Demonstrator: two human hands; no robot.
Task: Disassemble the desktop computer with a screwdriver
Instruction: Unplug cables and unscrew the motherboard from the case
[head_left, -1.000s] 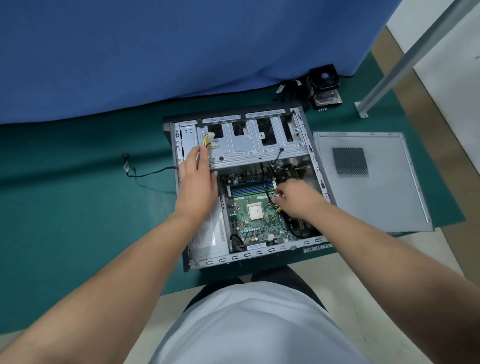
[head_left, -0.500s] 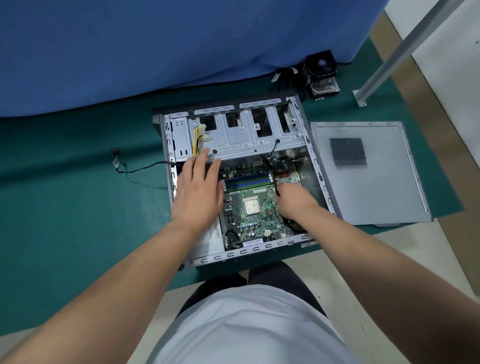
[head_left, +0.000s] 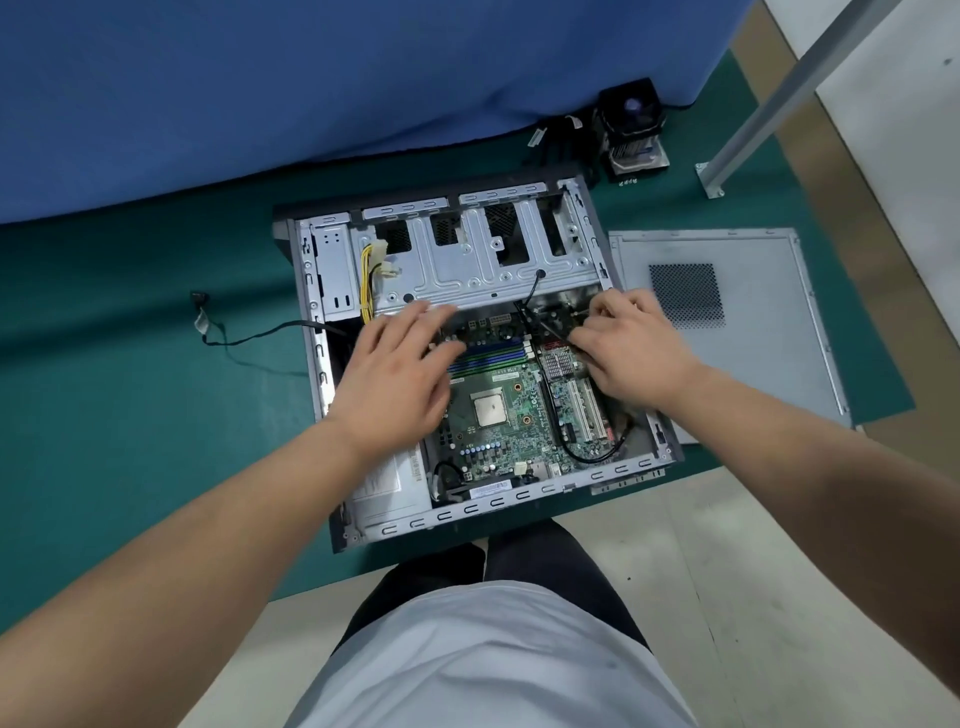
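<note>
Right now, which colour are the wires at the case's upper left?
Yellow wires, clearest in the head view.

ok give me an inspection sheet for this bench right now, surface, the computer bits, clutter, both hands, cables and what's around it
Surface: green mat, the open case lying on it.
Job's things: computer case open; motherboard inside; side panel lies flat to its right. No screwdriver plainly seen.
Clutter: cooler fan and small screws behind the case.
Hands: left hand spread flat over the board's left part; right hand curled at a black cable, grip unclear.
Cables: yellow wire bundle in the drive bay; black lead trails out left.
Surroundings: blue cloth behind, metal post at right.
</note>
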